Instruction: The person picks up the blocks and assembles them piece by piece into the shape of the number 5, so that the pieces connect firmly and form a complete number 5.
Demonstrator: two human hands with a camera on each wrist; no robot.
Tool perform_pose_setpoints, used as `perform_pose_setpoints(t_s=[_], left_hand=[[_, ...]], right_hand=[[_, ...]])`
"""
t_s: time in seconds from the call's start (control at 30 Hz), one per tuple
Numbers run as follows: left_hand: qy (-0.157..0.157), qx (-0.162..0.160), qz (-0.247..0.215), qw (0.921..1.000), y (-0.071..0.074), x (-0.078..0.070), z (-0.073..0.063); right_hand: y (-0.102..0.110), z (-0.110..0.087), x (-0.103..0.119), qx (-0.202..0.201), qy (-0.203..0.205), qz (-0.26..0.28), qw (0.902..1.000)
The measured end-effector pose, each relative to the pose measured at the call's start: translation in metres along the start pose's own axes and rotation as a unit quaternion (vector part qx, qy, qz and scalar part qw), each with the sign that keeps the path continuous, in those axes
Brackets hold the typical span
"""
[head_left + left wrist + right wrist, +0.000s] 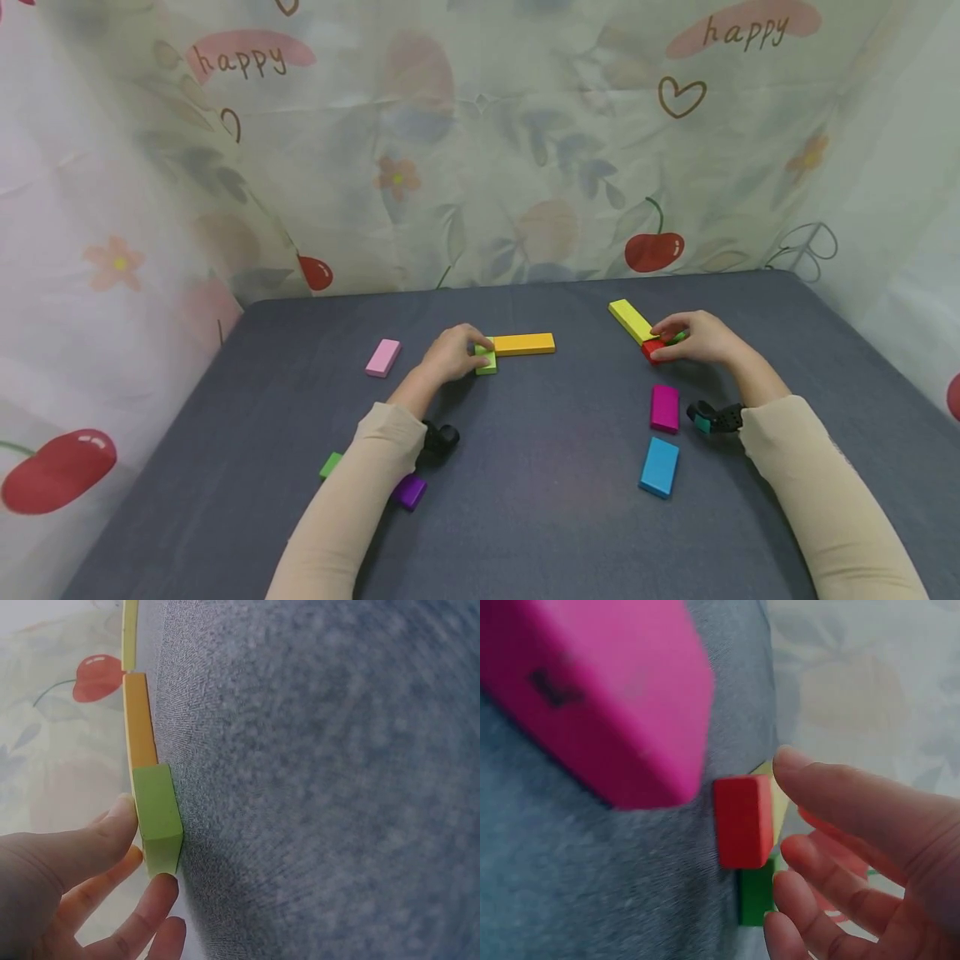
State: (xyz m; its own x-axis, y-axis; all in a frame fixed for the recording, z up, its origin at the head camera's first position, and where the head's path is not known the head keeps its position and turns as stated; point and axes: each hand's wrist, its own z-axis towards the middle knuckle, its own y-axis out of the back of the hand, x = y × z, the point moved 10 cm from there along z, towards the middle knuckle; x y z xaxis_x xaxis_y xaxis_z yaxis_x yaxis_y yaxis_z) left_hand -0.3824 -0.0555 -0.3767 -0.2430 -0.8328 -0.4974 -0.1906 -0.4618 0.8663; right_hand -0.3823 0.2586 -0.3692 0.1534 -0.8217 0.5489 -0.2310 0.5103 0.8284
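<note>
Cloth backdrop [480,75] rises behind everything from where I stand, the word "happy" readable on it 2 times, near brown hearts and red cherries. Before it spreads a dark grey table [525,500], its far edge running behind the blocks, a wide stretch of surface lying between the 2 hands. Cream sleeves [337,517] reach across. On the table, the left hand [453,354] pinches a light green block [157,802] between thumb and fingers; the right hand [705,336] bends over a red block [741,821], thumb and fingers parted, and I can't tell whether they press it. An orange plank [525,344] meets the light green block; a yellow plank [632,319] slants from the red one toward the far edge. Nearer the person lie a blue block [659,467] and a magenta block [664,408], whose dark mark is too blurred to read. A pink block [383,357] sits left of the left hand. 1 dark green block [756,894] stands just beside the red; a purple block [409,492] shows partly past the left sleeve.
</note>
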Motion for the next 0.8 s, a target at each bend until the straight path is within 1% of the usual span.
perform_pose_setpoints(t_s=[0.17,0.37,0.8], left_hand=[[0.001,0.002,-0.001,1.0000,0.000,0.001,0.000],[0.000,0.008,-0.005,1.0000,-0.002,0.002,0.001],[0.005,0.007,-0.011,0.9999,-0.001,0.003,0.001]], right_hand=[[-0.005,0.001,-0.013,0.006,-0.029,0.004,0.9995],[-0.006,0.002,-0.015,0.014,-0.032,0.004,0.9994],[-0.007,0.008,-0.018,0.024,-0.045,-0.006,0.9987]])
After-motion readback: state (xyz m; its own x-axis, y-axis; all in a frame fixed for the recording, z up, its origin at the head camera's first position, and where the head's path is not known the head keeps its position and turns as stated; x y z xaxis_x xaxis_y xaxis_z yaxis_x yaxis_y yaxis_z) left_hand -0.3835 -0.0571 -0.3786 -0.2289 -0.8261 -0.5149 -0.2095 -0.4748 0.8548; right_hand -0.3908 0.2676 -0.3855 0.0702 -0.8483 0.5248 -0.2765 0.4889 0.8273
